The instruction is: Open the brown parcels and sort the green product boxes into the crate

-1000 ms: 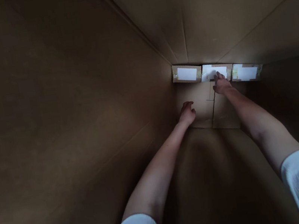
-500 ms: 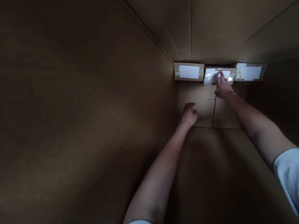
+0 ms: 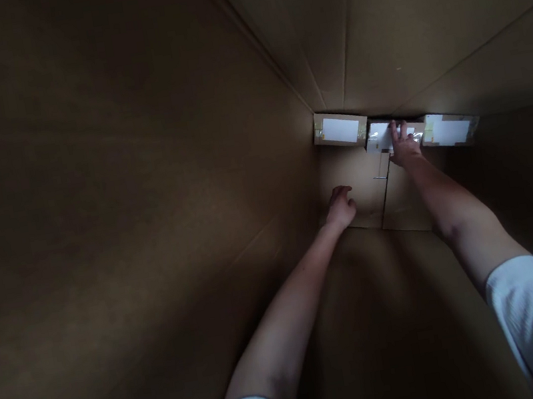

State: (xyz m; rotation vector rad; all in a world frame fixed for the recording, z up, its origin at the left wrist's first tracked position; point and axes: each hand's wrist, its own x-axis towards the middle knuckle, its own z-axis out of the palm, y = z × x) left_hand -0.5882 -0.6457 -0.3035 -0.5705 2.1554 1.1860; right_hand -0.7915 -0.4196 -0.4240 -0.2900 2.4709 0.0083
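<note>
Deep inside a large cardboard box (image 3: pixel 145 198), three small cartons with white labels line the far wall. My right hand (image 3: pixel 404 144) lies with spread fingers on the middle carton (image 3: pixel 379 137), covering part of its label. Left of it stands the left carton (image 3: pixel 340 129), in the corner, and to its right is the right carton (image 3: pixel 448 130). My left hand (image 3: pixel 341 206) hovers over the box bottom near the left wall, holding nothing, its fingers a little bent and apart.
Tall cardboard walls close in on all sides. The box's bottom flaps (image 3: pixel 356 172) meet at a dark seam, and a short thin strip (image 3: pixel 380 177) crosses it. The near wall (image 3: pixel 381 316) lies beneath my forearms.
My right hand has shifted slightly right on the middle carton, and its fingers have spread over the top edge. My left hand stays nearly where it was. The view has moved slightly.
</note>
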